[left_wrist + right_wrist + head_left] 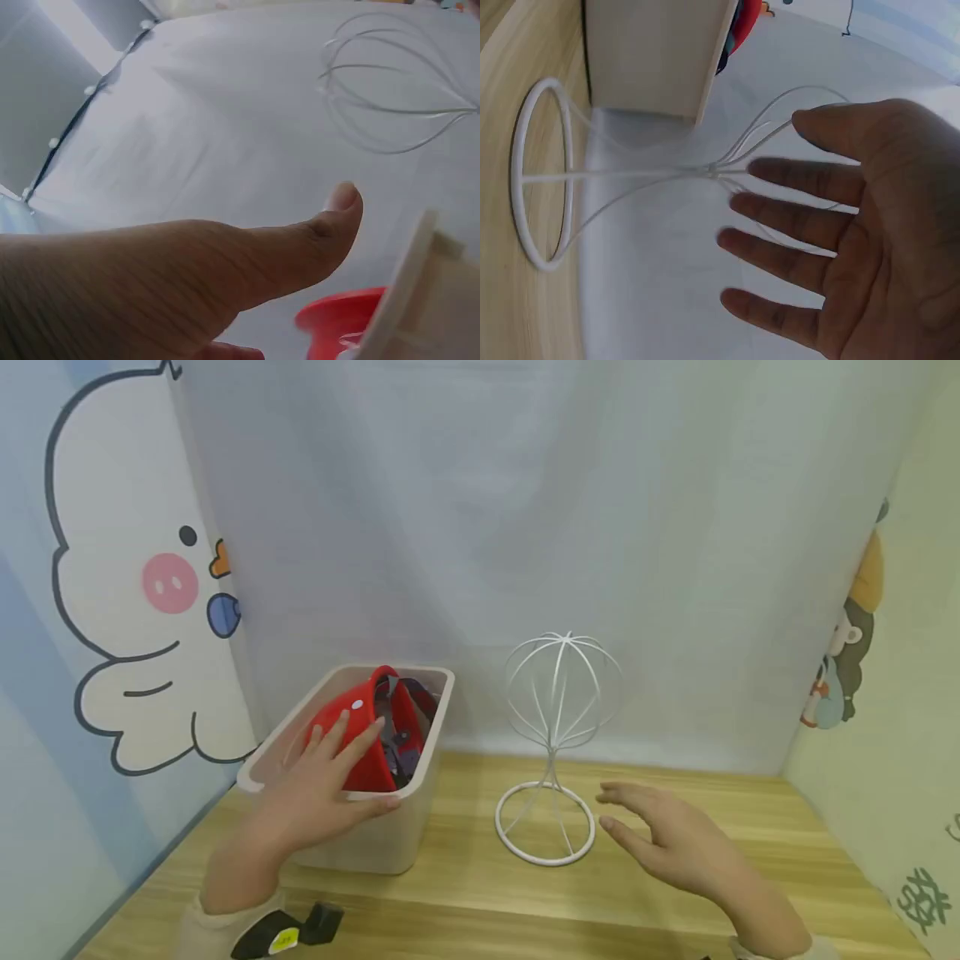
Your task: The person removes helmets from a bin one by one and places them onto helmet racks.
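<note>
A red helmet (377, 768) lies tilted in a white bin (397, 835), its hollow side with dark straps turned right. Over it my left hand (315, 789) reaches with fingers spread; whether the fingertips touch the shell I cannot tell. In the left wrist view the left thumb (300, 255) stands out straight near the bin's rim. A white wire stand (552, 750) with a globe-shaped top and a ring base stands upright right of the bin. Beside its base, on the right, my right hand (671, 839) hovers, holding nothing. Its fingers (795, 214) are extended in the right wrist view.
Both objects stand on a wood-grain table (480, 902). A pale curtain (480, 527) hangs behind. On the left is a wall with a cartoon bird (120, 527); a pale green wall (900, 693) closes the right side. Other dark contents show in the bin.
</note>
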`<control>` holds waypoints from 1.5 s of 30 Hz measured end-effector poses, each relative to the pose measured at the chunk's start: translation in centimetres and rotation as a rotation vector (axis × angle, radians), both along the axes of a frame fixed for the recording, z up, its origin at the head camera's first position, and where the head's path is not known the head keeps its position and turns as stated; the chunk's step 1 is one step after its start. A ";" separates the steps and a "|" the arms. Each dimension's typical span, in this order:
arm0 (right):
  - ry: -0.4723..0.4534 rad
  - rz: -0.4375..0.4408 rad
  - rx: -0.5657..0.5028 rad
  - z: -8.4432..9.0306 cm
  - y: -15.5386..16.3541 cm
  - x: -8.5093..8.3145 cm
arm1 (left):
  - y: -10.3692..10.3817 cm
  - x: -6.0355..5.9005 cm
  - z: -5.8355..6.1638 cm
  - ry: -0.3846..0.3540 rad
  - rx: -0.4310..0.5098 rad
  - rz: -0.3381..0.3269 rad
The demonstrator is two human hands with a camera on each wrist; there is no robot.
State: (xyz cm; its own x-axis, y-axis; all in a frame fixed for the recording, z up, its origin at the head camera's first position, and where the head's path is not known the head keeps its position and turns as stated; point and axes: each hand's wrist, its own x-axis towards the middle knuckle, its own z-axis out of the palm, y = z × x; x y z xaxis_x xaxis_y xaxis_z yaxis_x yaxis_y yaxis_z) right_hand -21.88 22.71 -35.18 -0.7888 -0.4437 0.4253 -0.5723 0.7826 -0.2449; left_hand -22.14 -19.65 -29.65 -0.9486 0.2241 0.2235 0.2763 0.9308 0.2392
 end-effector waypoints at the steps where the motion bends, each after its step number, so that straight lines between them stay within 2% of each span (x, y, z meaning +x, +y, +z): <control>1: -0.018 0.053 -0.035 0.2 -0.2 0.2 | -0.8 -0.1 0.2 0.005 0.019 -0.002; 3: -0.068 0.155 -0.092 0.7 -1.0 0.7 | -2.9 -0.3 0.4 -0.001 0.053 0.014; 5: -0.097 0.247 -0.113 1.6 -2.3 1.1 | -5.1 -1.0 0.2 -0.039 0.119 0.049; 8: -0.137 0.323 -0.143 3.3 -4.9 1.3 | -7.8 -2.5 -1.2 -0.151 0.251 0.081; 11: -0.248 0.399 -0.233 4.9 -8.3 0.8 | -9.1 -4.0 -2.9 -0.227 0.368 0.077; 14: -0.352 0.410 -0.327 6.0 -11.9 -0.4 | -9.2 -4.6 -3.7 -0.274 0.400 0.092; 17: -0.459 0.349 -0.399 6.6 -15.6 -2.1 | -8.6 -4.5 -3.9 -0.284 0.417 0.084; 22: -0.567 0.221 -0.494 6.5 -21.2 -5.5 | -7.2 -3.9 -3.5 -0.268 0.434 0.035; 26: -0.524 0.077 -0.460 5.2 -25.0 -7.2 | -6.5 -3.9 -3.5 -0.254 0.404 0.013; 31: -0.452 -0.062 -0.455 3.5 -28.0 -8.4 | -6.7 -3.7 -3.6 -0.258 0.365 0.007; 40: -0.316 -0.197 -0.410 3.2 -29.1 -9.3 | -7.0 -3.4 -3.5 -0.301 0.356 0.045; 45: -0.338 -0.222 -0.438 3.4 -29.0 -9.6 | -6.9 -3.5 -3.3 -0.282 0.357 0.031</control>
State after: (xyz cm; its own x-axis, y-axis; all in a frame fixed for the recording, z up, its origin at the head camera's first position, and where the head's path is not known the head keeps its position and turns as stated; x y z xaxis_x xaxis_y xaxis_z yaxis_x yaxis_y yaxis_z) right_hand -31.46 -6.33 -31.75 -0.9663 -0.0921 0.2403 -0.2400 0.6595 -0.7123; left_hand -25.67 -26.59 -32.97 -0.9885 0.1508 0.0133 0.1276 0.7828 0.6090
